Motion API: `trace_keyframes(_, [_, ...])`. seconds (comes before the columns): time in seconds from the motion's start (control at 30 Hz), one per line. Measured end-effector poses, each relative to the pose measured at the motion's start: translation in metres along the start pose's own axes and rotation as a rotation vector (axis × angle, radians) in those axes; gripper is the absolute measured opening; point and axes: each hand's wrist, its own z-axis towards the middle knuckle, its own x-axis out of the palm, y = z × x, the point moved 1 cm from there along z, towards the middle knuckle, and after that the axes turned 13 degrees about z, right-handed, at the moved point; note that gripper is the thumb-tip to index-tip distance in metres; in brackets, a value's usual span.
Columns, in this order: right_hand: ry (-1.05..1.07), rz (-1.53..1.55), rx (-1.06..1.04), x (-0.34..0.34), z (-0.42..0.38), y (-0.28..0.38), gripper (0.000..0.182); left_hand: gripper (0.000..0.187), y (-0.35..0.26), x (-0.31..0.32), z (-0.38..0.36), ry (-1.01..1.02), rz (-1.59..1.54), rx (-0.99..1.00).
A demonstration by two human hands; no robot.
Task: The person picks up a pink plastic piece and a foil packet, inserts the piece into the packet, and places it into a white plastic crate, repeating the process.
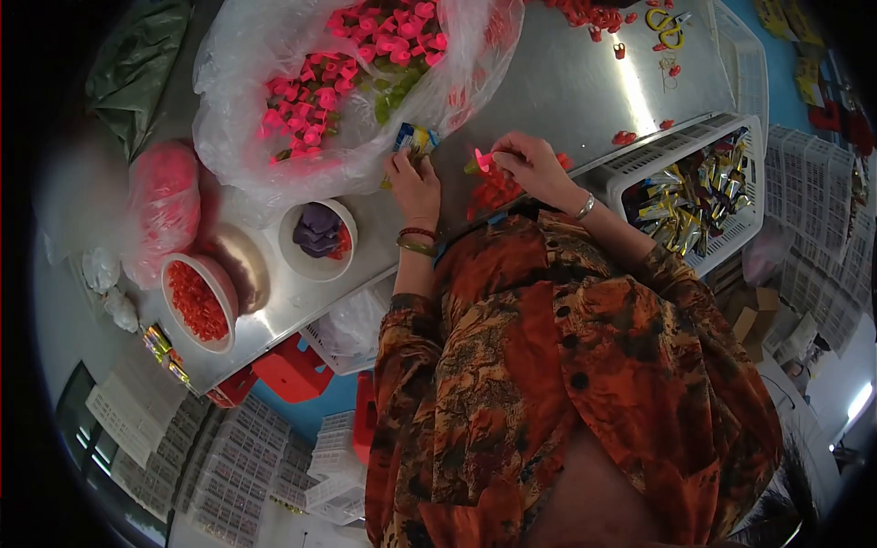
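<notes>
My left hand (417,190) is closed on a small blue-and-yellow foil packet (417,139), near the edge of a clear plastic bag (233,110). Inside that bag lie many bright pink plastic pieces (306,105) with green parts. Between the thumb and fingers of my right hand (534,169) is a pink plastic piece (483,159) with a greenish end. Below it, a loose pile of small red pieces (498,192) sits on the metal table (557,91), close to my body.
At right stands a white basket (621,178) of shiny packets. On the left are a bowl (228,310) of red pieces, a bowl (347,260) with a purple cloth-like item, and a pink-filled bag (164,210). Yellow-handled scissors (671,32) lie at the far side.
</notes>
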Motion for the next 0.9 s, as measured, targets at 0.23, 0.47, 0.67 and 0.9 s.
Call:
trace_keyframes(0.23, [-0.026,-0.015,0.008,0.000,0.010,-0.008,0.011,0.016,0.009,0.007,0.009,0.036,0.110,0.031])
trace_keyframes(0.47, [-0.065,0.267,0.109,0.009,0.044,-0.022,0.014,0.007,0.012,-0.004,0.008,-0.008,-0.057,0.075])
trace_keyframes(0.67, [-0.083,0.460,0.239,0.023,0.061,-0.026,0.014,0.011,-0.003,-0.021,-0.003,-0.014,-0.136,0.131])
trace_keyframes(0.9, [-0.171,0.156,0.042,0.016,0.050,-0.049,0.018,0.010,0.000,-0.004,-0.018,0.071,-0.069,0.077])
